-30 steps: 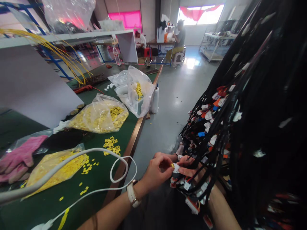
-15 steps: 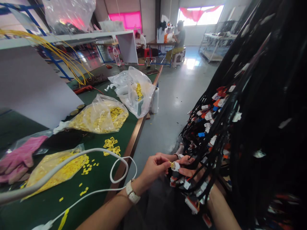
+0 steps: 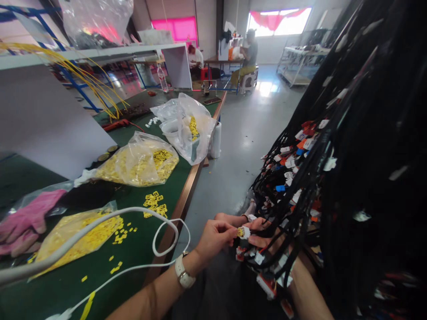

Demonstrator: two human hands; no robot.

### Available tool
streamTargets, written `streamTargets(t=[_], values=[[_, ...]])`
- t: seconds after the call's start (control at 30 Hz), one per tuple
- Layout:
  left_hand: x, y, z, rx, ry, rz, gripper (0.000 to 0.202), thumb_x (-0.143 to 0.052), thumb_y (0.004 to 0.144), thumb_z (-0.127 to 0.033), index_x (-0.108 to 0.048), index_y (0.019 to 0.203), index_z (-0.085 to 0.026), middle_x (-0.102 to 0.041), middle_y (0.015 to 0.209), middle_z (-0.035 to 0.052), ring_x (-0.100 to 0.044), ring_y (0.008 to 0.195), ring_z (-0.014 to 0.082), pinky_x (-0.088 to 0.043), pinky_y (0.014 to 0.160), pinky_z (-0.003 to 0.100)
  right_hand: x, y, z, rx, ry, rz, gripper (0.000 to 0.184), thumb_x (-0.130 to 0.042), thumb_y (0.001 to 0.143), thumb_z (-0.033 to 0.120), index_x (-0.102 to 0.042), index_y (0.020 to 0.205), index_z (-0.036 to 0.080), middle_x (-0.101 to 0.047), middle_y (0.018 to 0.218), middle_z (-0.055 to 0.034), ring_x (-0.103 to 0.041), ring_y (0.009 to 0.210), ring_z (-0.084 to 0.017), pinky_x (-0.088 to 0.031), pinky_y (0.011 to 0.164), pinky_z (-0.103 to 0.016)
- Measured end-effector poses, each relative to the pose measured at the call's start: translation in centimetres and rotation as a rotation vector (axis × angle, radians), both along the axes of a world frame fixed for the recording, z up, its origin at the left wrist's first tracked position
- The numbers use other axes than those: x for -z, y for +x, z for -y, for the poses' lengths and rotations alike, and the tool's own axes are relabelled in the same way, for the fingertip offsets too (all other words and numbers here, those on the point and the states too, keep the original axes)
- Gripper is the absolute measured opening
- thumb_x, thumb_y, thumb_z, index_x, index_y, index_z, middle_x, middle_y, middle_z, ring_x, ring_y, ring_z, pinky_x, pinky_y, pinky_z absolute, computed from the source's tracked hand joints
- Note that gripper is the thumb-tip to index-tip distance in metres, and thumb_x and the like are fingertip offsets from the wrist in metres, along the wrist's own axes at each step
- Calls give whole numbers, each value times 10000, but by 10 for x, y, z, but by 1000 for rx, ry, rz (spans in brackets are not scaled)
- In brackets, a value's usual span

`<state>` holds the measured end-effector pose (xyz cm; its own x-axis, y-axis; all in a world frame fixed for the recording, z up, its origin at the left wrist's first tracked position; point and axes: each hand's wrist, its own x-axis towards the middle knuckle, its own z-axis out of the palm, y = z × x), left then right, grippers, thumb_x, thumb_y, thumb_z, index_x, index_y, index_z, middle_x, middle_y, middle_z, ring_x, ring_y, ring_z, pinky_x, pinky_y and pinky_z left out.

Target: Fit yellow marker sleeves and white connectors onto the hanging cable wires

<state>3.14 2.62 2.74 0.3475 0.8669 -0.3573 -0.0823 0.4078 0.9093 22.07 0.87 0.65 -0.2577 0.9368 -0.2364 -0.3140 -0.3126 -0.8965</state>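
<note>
My left hand (image 3: 216, 235), with a white-strapped watch on its wrist, has thumb and forefinger pinched at a small yellow plastic clip (image 3: 240, 232). The clip is at the open face of a white wire connector (image 3: 246, 232); how far it sits inside I cannot tell. Around that connector my right hand (image 3: 262, 235) is closed, its fingers partly covered by black cables. A thick bundle of black wiring harnesses (image 3: 336, 178) hangs over my right forearm, with white, blue, orange and red connectors (image 3: 293, 160) at the cable ends.
On the green bench (image 3: 133, 244) lie bags of yellow clips (image 3: 136, 162), a loose clip pile (image 3: 155, 204) and pink gloves (image 3: 30, 218). A white cable (image 3: 133, 209) loops over the bench edge. People (image 3: 248, 55) sit at a far table.
The yellow clip and white connector have turned slightly, so the connector's face shows more clearly. Both hands stay in nearly the same place, the left fingers still pinched.
</note>
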Motion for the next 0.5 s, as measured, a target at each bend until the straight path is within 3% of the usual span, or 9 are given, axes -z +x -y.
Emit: streamTargets(t=[0.13, 0.33, 0.5], values=[[-2, -1, 1, 22, -55, 38, 434, -767, 605, -532, -660, 624, -112, -576, 524, 11, -489, 483, 97, -352, 518, 236, 1, 0, 0, 12, -4, 10, 260, -836, 545, 265, -617, 684, 249, -724, 834, -1, -681, 762, -215, -540, 719, -373], [-1, 0, 2, 14, 11, -69, 445, -753, 617, -544, -643, 609, -114, -544, 492, -5, -438, 458, 78, -305, 480, 222, 1, 2, 0, 43, 1, 58, 233, -834, 535, 217, -640, 661, 244, -731, 832, -20, -689, 777, -242, -544, 737, -407], [0, -3, 3, 106, -226, 105, 446, -782, 599, -517, -573, 663, -129, -592, 591, -9, -513, 517, 84, -393, 539, 224, 2, 3, 2, 31, -25, 55, 242, -840, 541, 192, -654, 686, 244, -723, 824, -60, -693, 726, -259, -561, 694, -424]])
